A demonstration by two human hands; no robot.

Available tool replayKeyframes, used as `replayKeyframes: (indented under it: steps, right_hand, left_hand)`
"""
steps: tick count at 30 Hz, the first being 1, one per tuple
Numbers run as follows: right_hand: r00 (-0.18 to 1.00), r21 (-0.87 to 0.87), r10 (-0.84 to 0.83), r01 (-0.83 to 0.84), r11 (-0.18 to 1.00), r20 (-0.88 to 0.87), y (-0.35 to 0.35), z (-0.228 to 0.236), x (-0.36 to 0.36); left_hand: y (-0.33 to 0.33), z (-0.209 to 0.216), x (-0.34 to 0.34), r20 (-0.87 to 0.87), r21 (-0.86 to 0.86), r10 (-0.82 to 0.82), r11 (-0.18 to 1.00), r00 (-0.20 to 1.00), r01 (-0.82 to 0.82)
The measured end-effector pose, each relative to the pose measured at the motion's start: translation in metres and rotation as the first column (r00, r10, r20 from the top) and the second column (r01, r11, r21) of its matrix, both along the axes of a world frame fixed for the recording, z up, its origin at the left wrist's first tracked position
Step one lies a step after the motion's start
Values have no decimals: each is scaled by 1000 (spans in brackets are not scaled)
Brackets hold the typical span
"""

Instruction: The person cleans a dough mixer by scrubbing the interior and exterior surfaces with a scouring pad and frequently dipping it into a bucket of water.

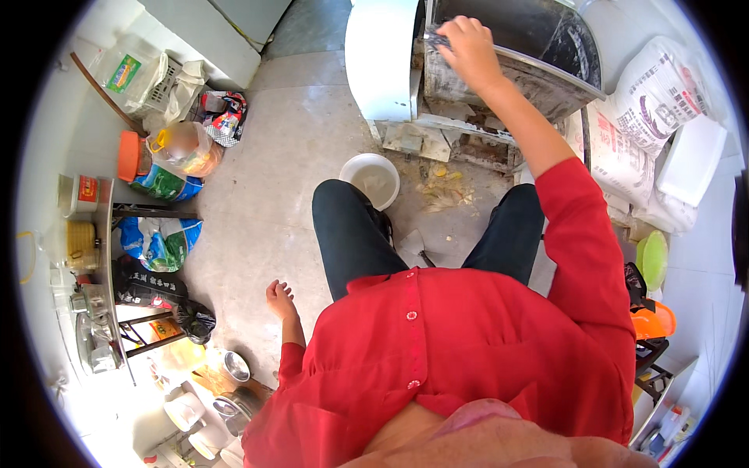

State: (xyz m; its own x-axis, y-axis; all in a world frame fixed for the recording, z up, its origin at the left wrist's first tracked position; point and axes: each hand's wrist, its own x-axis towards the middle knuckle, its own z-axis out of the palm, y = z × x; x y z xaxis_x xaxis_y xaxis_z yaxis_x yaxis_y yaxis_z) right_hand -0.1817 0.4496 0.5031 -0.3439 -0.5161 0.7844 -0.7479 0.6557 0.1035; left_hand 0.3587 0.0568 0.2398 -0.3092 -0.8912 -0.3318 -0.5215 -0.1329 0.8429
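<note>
My right hand (pixel 470 56) is closed around a small dark grey crumpled scrubber (pixel 438 39), at the upper left rim of a stained metal trough (pixel 538 70). The trough belongs to a machine with a white curved side panel (pixel 380 58). Its front wall is streaked with dark grime. Down at my left side hangs my left hand (pixel 281 299), fingers loosely apart and holding nothing. Between it and the machine, a white bucket (pixel 392 173) of cloudy water stands on the floor. A flat scraper (pixel 417 245) with a dark handle lies between my feet.
Yellowish scraps (pixel 449 191) litter the floor below the machine. White printed sacks (pixel 624 148) and a white foam box (pixel 690 160) crowd the right. Along the left are a shelf (pixel 109 257), plastic bags (pixel 160 242) and an orange container (pixel 131 156); metal bowls (pixel 236 365) sit lower left.
</note>
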Motion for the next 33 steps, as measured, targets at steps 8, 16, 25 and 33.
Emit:
replayKeyframes:
  steps: [8,16,25,33]
  right_hand:
    - [949,211,-64,-3,978,310,-3,11,-1]
    - [999,39,12,-13,999,39,49,-9,-3]
    - [981,81,-139,151,985,-139,35,-24,-2]
    - [944,152,-329,326,933,-8,237,-4,40]
  left_hand:
    - [1,37,-64,-113,-81,-199,978,973,191]
    - [1,19,-25,-27,5,-56,998,998,57]
    - [35,84,-156,-161,-136,-408,911,899,389]
    - [24,35,-98,-91,11,-146,989,985,148]
